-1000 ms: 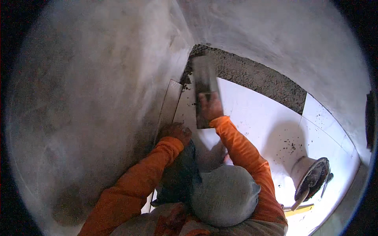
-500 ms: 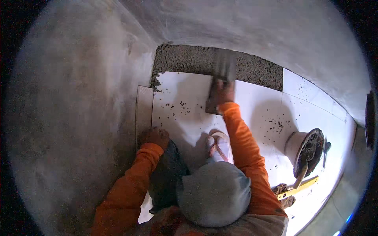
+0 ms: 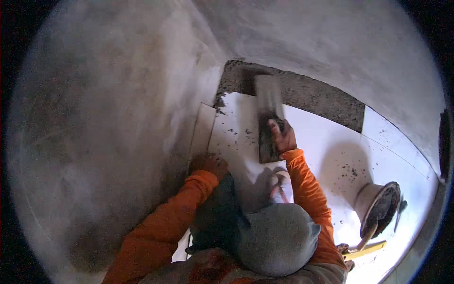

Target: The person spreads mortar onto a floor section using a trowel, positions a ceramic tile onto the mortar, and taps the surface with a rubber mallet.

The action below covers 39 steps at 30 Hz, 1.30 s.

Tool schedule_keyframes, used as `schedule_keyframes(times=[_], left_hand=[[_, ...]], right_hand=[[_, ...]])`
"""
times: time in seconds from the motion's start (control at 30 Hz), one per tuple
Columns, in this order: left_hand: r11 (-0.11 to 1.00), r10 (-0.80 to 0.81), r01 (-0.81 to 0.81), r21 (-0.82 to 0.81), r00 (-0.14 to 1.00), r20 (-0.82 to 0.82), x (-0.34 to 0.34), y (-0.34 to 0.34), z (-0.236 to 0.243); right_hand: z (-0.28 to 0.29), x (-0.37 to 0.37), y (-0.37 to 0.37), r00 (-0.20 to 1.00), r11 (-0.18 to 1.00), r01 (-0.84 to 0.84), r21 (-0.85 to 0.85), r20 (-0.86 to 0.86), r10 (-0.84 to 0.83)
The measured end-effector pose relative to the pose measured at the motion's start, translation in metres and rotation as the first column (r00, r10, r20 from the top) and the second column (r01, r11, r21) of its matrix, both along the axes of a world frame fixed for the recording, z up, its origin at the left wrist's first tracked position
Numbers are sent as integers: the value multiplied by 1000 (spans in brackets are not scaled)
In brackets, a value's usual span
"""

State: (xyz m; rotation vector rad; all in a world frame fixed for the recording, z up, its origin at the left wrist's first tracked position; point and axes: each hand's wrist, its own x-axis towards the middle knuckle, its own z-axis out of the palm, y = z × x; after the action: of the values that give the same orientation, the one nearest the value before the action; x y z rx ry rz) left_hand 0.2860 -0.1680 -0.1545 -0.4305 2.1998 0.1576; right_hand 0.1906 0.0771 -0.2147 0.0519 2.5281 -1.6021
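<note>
My right hand (image 3: 283, 136) grips the handle of a flat steel trowel (image 3: 267, 118), whose blade lies along the white floor tile (image 3: 326, 142) and reaches into the strip of grey mortar (image 3: 302, 90) by the wall. My left hand (image 3: 211, 164) rests flat on the tile's left edge, next to a narrow tile strip (image 3: 202, 130). Both arms are in orange sleeves. Dark mortar crumbs dot the white tile.
Grey plastered walls (image 3: 118, 118) close in on the left and at the back. At the right stands a mortar-caked bucket (image 3: 378, 208) with a tool in it, and a yellow-handled tool (image 3: 366, 250) lies below it. A grey cap (image 3: 279, 239) fills the lower middle.
The view has swung between frames. My right hand and trowel moved left across the tile, the blade turning to point into the mortar strip. My left hand stayed on the tile edge.
</note>
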Motion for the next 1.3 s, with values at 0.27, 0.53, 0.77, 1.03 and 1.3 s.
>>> schedule_keyframes(times=[0.27,0.53,0.77,1.03,1.3], left_hand=[[990,-67,106,97,937,-343,26,-12,-54],[997,3,19,79,961,-276,7,10,-8],[990,61,-32,136,974,-218,10,-2,-27],[989,-85,113,91,958,-273,0,7,-13],[993,-114,106,-42,946,-305,28,-11,-57]], right_hand=[[6,-101,11,636,553,-759,345,213,741],[22,-105,30,548,241,-658,713,234,803],[54,-146,-4,759,580,-645,498,326,564],[46,-97,0,483,344,-808,478,204,851],[25,-141,1,715,582,-681,445,230,660]])
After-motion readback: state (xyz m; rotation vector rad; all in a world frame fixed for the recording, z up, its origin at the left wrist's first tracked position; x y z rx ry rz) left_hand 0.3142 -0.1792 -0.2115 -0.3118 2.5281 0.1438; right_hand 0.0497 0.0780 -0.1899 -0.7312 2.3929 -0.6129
